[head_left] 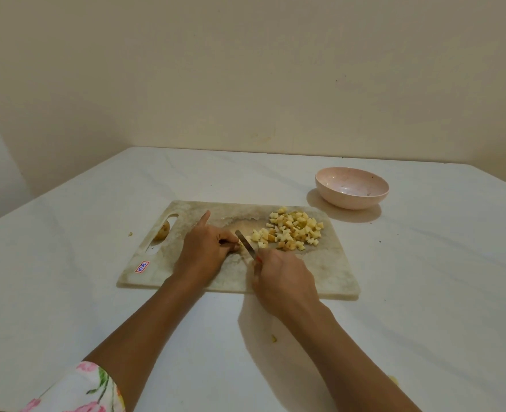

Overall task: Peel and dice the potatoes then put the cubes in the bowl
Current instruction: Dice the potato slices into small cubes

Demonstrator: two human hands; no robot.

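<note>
A small potato (163, 230) sits in the handle hole at the left end of the cutting board (330, 263). Mid-board the left hand (205, 248), forefinger stretched out, pinches what seems a small potato piece (237, 247), mostly hidden, and the right hand (281, 275) grips the knife (245, 242), its blade just beside those fingers. Right of it lies a heap of cubes (290, 231); the bowl (352, 201) stands farther right, off the board.

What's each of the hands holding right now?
Left hand: pinching a potato piece on the board.
Right hand: gripping the knife.
</note>
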